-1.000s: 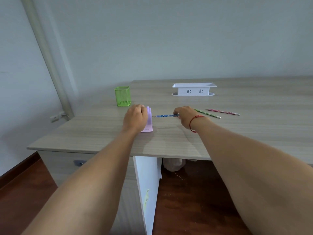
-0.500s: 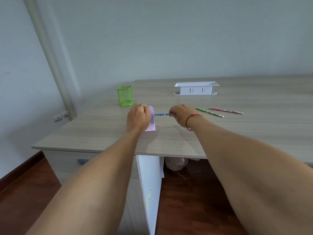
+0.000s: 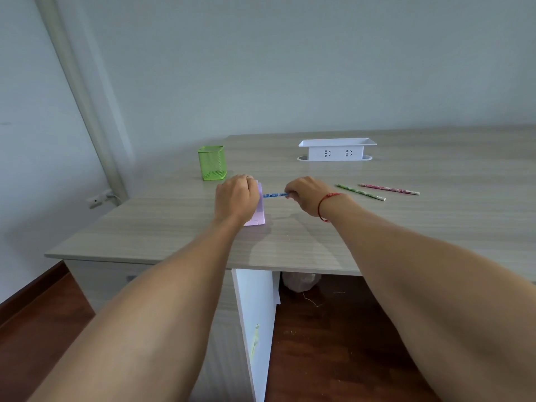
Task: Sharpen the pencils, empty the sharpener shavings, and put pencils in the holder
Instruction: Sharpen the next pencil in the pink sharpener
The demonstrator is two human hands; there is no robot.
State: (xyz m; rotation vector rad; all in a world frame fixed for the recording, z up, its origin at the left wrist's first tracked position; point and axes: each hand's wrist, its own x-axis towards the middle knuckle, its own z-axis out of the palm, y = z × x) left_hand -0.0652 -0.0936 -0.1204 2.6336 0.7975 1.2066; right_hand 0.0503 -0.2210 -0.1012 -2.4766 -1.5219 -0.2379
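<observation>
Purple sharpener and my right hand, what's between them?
In the head view, the blue pencil spans the gap from the purple sharpener to the right hand pinching it.

A lilac sharpener [image 3: 259,207] stood upright, gripped by the left hand [image 3: 236,195], with a blue pencil [image 3: 275,195] held level against its right side by the right hand [image 3: 307,194]. A green pencil [image 3: 361,192] and a pink pencil [image 3: 388,189] lay near each other farther right; a green mesh holder [image 3: 212,163] stood upright behind the sharpener.

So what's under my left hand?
A lilac sharpener, mostly covered by your left hand. The blue pencil your right hand pinches goes into its side; the tip is hidden.
</observation>
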